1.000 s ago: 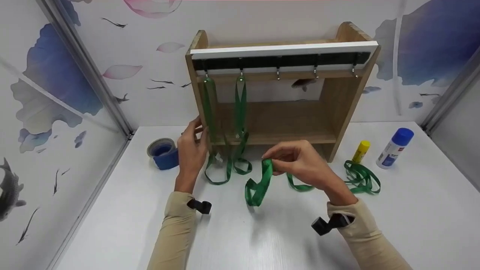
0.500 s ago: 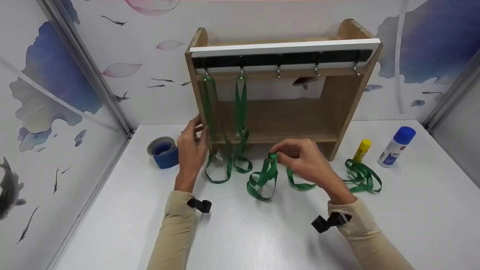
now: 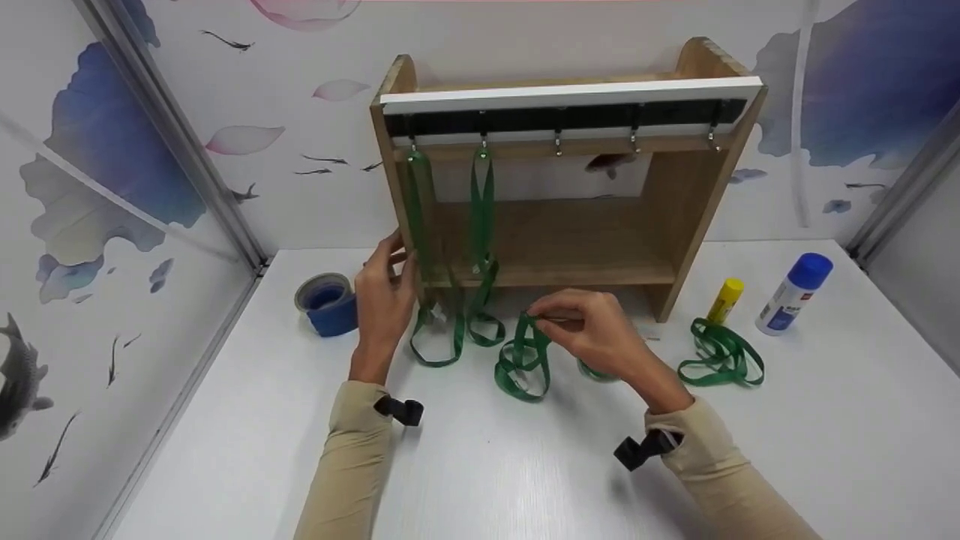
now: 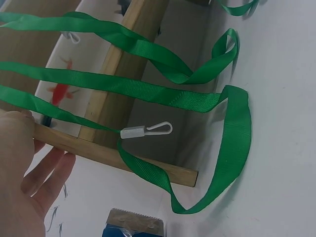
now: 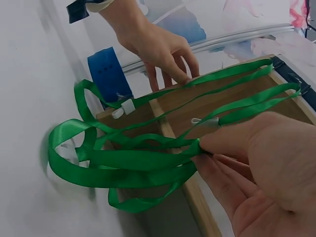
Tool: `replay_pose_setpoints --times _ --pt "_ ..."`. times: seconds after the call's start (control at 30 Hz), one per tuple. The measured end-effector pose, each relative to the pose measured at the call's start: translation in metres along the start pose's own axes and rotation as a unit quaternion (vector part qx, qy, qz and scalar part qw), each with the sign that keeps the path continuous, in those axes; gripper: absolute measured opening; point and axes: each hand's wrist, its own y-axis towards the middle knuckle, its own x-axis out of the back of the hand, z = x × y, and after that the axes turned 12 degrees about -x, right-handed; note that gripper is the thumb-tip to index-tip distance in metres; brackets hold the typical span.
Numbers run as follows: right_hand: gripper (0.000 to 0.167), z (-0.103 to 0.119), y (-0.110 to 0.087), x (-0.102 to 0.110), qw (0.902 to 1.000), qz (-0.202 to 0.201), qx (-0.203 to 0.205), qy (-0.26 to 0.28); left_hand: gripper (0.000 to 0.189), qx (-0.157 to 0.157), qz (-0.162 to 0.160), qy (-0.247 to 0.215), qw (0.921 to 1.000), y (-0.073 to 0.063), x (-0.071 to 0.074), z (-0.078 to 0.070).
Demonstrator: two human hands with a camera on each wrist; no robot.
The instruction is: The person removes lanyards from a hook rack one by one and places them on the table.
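In the head view, my right hand (image 3: 596, 330) pinches a green lanyard (image 3: 521, 367) between thumb and fingertips in front of the wooden shelf (image 3: 555, 244). The pinched lanyard (image 5: 123, 168) hangs in loops in the right wrist view, with a white clip partly hidden among them. My left hand (image 3: 386, 300) rests against the shelf's left side panel, fingers on its outer face. Two more green lanyards, a left one (image 3: 418, 210) and a right one (image 3: 481, 202), hang from the first two hooks, their lower loops reaching the table. A white plastic clip (image 4: 145, 130) shows on one.
Three bare hooks (image 3: 558, 144) remain on the black strip (image 3: 525, 121). Another green lanyard (image 3: 721, 356) lies coiled at right, by a yellow glue stick (image 3: 724, 301) and a blue-capped white tube (image 3: 793, 294). Blue tape (image 3: 327, 306) sits left; a green loop (image 3: 596, 371) shows behind my right hand.
My right hand first rises slightly to the right, then comes back left and lower with the lanyard. The lanyard's bottom spreads into rounder loops. My left hand stays put.
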Motion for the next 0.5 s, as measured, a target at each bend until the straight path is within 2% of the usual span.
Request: replay_pose_setpoints --times 0.1,0.23,0.4,0.5 --pt "0.022 -0.004 0.001 -0.009 0.9996 0.006 0.023 -0.016 0.043 -0.005 0.000 -0.003 1.0000 0.000 0.000 0.000" --pt "0.023 -0.010 0.000 -0.022 0.9968 0.040 0.036 -0.060 0.043 -0.009 0.000 -0.008 0.9999 0.001 0.000 -0.001" --pt "0.019 -0.017 -0.009 -0.040 0.9861 0.082 0.052 -0.134 0.043 -0.008 0.001 -0.008 0.9999 0.000 0.000 0.000" --pt "0.014 -0.022 -0.013 -0.049 0.9810 0.102 0.067 -0.150 0.043 -0.004 0.002 -0.006 1.0000 0.000 0.000 0.000"
